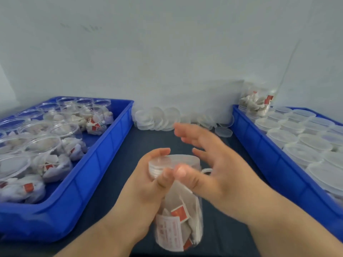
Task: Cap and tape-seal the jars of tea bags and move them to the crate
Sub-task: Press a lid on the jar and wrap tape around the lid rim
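A clear plastic jar point(179, 221) packed with tea bags stands tilted toward me at the bottom centre, a translucent white cap point(178, 161) on its mouth. My left hand point(148, 184) wraps the jar's upper left side, thumb on the cap's rim. My right hand point(209, 158) hovers at the right of the cap with fingers spread, its thumb touching the cap's front edge; it is blurred. A small roll of clear tape point(207, 171) peeks out behind the jar under my right hand.
A blue crate point(104, 164) at left holds several uncapped jars of tea bags point(55, 145). A blue crate point(263, 151) at right holds several capped jars point(297, 143), one stacked at its far corner. Loose caps point(157, 118) lie against the wall on the dark table point(118, 175).
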Motion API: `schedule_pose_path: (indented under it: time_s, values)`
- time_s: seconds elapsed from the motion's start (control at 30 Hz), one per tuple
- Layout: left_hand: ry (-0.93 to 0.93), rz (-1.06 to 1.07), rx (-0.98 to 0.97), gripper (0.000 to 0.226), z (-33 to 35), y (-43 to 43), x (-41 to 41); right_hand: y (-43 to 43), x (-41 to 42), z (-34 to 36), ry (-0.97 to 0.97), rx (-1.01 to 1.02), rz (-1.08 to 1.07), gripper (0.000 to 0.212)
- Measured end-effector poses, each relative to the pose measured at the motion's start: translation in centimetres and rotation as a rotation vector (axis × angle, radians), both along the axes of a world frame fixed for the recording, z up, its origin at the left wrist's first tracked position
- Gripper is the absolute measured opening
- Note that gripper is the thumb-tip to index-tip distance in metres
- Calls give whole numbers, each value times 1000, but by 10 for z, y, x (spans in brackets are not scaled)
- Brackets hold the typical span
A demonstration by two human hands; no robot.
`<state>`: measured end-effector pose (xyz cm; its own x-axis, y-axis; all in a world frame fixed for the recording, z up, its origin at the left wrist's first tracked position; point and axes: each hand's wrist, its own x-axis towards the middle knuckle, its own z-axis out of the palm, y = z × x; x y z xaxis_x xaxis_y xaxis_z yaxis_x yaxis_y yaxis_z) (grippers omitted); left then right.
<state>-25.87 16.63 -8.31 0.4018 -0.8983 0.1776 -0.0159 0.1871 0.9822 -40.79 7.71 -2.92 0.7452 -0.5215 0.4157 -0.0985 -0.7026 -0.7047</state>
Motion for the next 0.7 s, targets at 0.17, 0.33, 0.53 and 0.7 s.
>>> schedule_pose_path:
  time_s: [0.17,0.33,0.53,0.7]
  values:
    - [16,-154,-39,97,11,9,-1,-1,-6,-6,-90,293,166,46]
    - [19,-192,-23,120,11,15,2,-11,-13,-24,-188,330,332,54]
    - [115,-292,-10,116,-2,14,20,-23,-7,-43,-284,523,378,34]
    - [-90,-190,-171,124,-4,-3,20,-27,-7,-53,-91,567,419,90]
